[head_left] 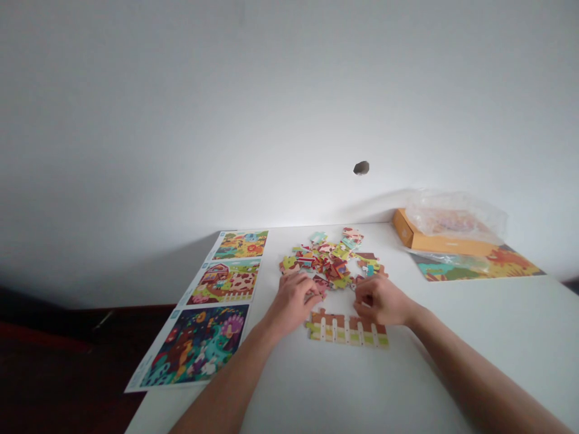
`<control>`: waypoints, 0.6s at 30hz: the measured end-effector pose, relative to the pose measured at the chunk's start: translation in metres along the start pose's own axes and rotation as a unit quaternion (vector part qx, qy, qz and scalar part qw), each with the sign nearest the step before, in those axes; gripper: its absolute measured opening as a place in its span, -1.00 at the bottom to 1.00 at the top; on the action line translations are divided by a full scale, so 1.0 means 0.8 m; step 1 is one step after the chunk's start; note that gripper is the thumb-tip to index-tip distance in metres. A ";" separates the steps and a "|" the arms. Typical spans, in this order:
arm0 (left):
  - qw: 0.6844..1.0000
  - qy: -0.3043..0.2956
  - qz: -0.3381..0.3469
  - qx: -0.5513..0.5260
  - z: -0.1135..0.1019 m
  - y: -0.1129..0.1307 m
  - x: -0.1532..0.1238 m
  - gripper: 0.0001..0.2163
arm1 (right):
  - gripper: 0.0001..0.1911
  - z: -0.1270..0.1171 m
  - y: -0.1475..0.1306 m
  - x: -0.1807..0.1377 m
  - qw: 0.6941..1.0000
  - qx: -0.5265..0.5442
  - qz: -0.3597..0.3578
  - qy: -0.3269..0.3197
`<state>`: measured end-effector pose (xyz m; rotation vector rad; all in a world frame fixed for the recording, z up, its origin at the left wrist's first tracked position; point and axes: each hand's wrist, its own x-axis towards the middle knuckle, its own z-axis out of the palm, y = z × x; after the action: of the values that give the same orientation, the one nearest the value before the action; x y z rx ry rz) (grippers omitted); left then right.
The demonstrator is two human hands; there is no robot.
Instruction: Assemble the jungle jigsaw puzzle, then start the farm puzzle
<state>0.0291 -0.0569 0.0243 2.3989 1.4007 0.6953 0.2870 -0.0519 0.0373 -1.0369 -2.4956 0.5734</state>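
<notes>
On the white table a joined strip of jigsaw puzzle (348, 330) shows a white picket fence over green and brown. Beyond it lies a loose heap of puzzle pieces (332, 262), mostly pink, green, brown and red. My left hand (296, 298) is closed at the heap's near left side, with fingertips around a puzzle piece (320, 296) that they partly cover. To the right, my right hand (380, 299) is curled just above the strip's right end, thumb and fingers pressed together. What it holds, if anything, is hidden by the fingers.
A picture sheet (221, 305) with three coloured scenes lies at the left table edge. At the back right, an orange box (446, 242) bears a clear plastic bag (459, 214). Under it is a coloured picture board (511, 265). A white wall (289, 120) with a hole stands behind.
</notes>
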 end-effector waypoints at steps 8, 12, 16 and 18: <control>0.995 0.033 -0.069 0.069 0.005 -0.019 -0.001 -0.64 | -0.73 -0.008 0.021 0.002 0.926 -0.146 0.300 0.178; 0.995 0.022 -0.062 0.076 0.007 -0.017 -0.002 -0.67 | -0.72 -0.008 0.022 0.003 0.929 -0.145 0.291 0.175; 0.996 0.013 -0.047 0.076 0.006 -0.010 -0.002 -0.64 | -0.71 0.000 0.012 0.007 0.961 -0.110 0.205 0.146; 0.996 0.006 -0.036 0.076 0.005 -0.006 -0.003 -0.58 | -0.72 0.004 0.010 0.008 0.968 -0.109 0.181 0.134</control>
<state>0.0267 -0.0562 0.0178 2.4463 1.5892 0.6065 0.2857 -0.0431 0.0319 -1.5598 -2.1787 0.2368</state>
